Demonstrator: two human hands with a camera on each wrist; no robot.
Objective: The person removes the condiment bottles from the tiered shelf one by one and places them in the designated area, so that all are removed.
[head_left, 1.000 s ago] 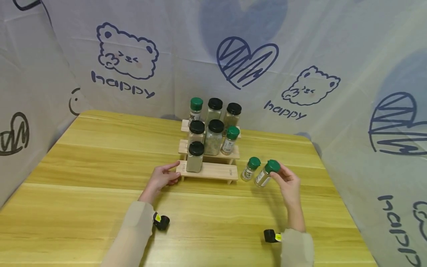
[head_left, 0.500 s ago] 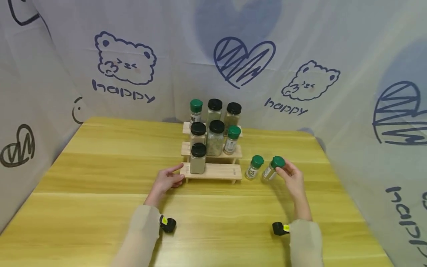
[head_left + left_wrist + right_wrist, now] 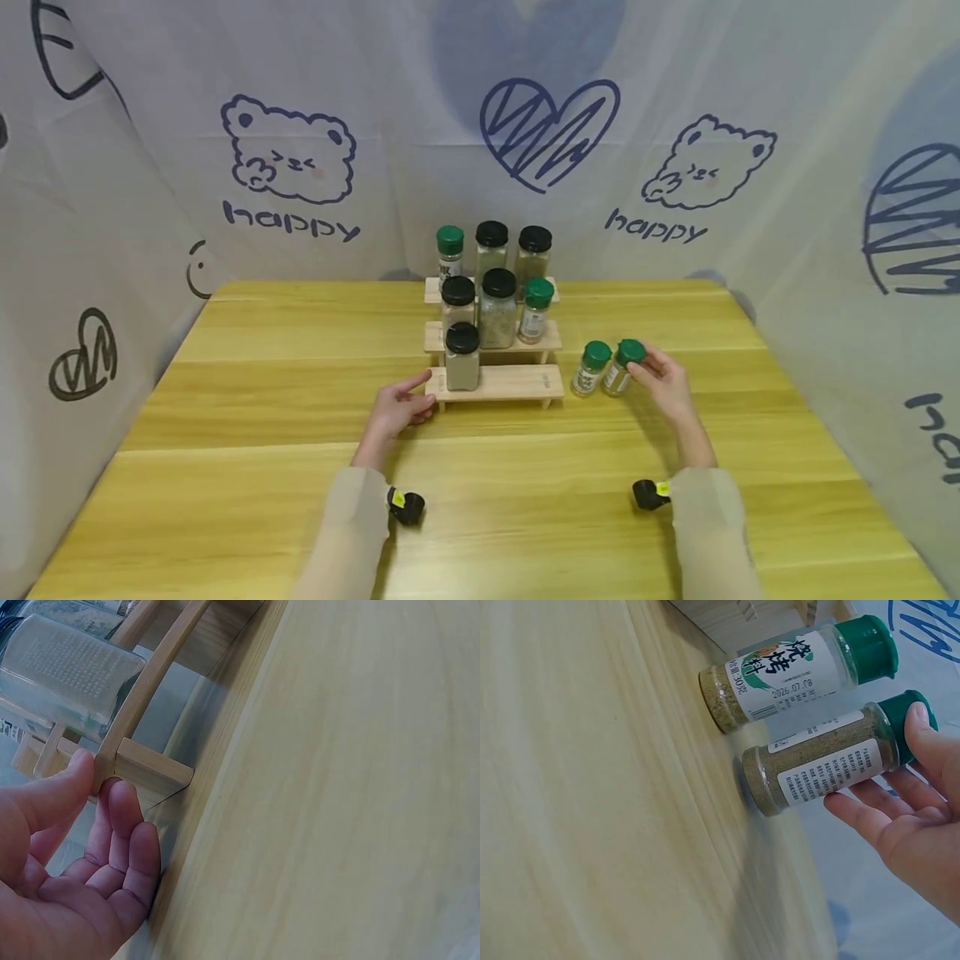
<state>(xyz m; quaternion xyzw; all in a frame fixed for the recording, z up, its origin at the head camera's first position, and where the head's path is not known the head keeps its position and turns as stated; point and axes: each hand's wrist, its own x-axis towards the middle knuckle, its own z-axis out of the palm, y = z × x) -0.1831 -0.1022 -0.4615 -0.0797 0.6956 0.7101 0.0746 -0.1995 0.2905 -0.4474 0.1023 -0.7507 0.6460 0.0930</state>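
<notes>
My left hand [image 3: 396, 412] pinches the left end of the lowest shelf of a stepped wooden spice rack [image 3: 513, 382], thumb [image 3: 75, 774] above the board and fingers beneath. My right hand [image 3: 666, 387] holds a green-capped spice jar [image 3: 821, 761] by its cap, thumb on one side. This jar stands nearly upright, its base close over the table. Just left of it is another green-capped jar [image 3: 589, 371] with a white label [image 3: 780, 673]. On the lowest shelf, near my left hand, a black-capped jar [image 3: 462, 360] stands upright.
The middle shelf bears two black-capped jars [image 3: 498, 312] and a green-capped jar [image 3: 536, 312]. Behind them, the top shelf holds a green-capped jar [image 3: 450, 250] and two black-capped ones [image 3: 533, 254]. A printed cloth [image 3: 420, 167] hangs behind the wooden table [image 3: 525, 517].
The jar in my right hand has gone from tilted to nearly upright and shifted slightly back, beside the other jar. My left hand keeps its grip on the rack. The head view has shifted.
</notes>
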